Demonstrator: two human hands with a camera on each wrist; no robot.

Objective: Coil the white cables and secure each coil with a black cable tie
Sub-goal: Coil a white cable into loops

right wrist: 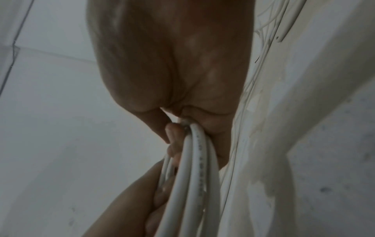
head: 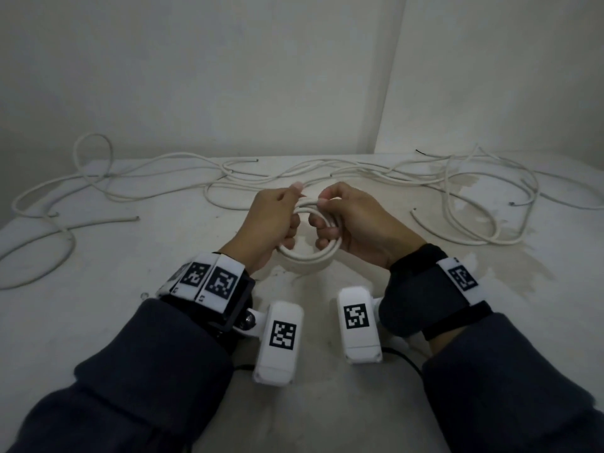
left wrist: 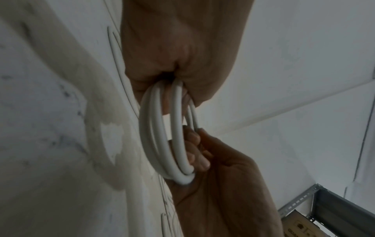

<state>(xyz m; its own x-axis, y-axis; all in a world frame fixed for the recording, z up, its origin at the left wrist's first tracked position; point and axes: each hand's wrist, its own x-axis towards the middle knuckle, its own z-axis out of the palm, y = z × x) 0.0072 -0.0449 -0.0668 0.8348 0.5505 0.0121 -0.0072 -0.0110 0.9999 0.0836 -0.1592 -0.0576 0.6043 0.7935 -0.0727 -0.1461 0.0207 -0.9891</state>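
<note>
While both hands work close together above the table, the left hand curls its fingers through one side of a small white coil and the right hand curls round the other side, thumbs pinching near the top. The coil sits between the two palms, held just off the surface near the table's middle. It is several loops of stiff, round, smooth white cable, stacked unevenly, with one loop standing slightly apart in the left wrist view. No tie is visible on it. If either grip loosens, the springy loops could likely fan open and undo the winding; freeing one hand to fetch a tie looks like the risky step. Beyond the hands, loose cables sprawl tangled across the back of the table, and a thin black tie lies far right by the wall.
</note>
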